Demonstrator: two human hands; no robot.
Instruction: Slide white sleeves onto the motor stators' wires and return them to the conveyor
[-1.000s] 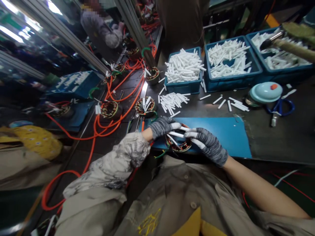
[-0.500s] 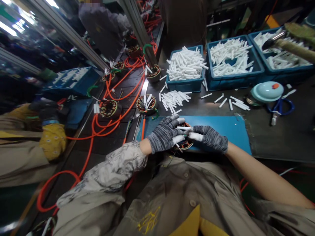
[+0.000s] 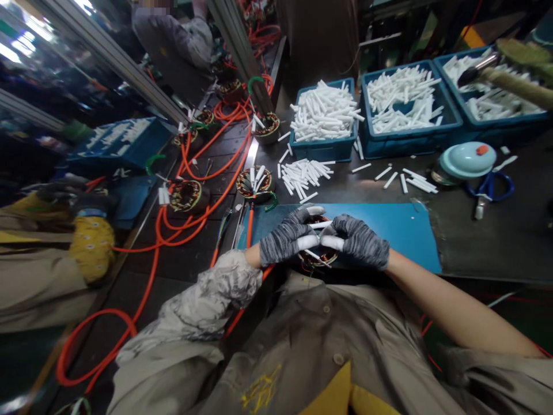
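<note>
Two hands, left (image 3: 283, 239) and right (image 3: 363, 239), meet fingertips — white tube (image 3: 320, 225) lying sideways over coil (image 3: 329, 257).

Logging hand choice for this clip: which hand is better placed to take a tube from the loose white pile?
Probably the left hand: it is nearer the loose white tubes, while the right hand is farther to the right. Both are at the wound ring.

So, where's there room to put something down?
The blue mat is bare between the right hand and its far right end. Dark tabletop is open past that, nearer than the blue scissors. It's crowded at the wound ring by the left hand, and among the orange cables.
</note>
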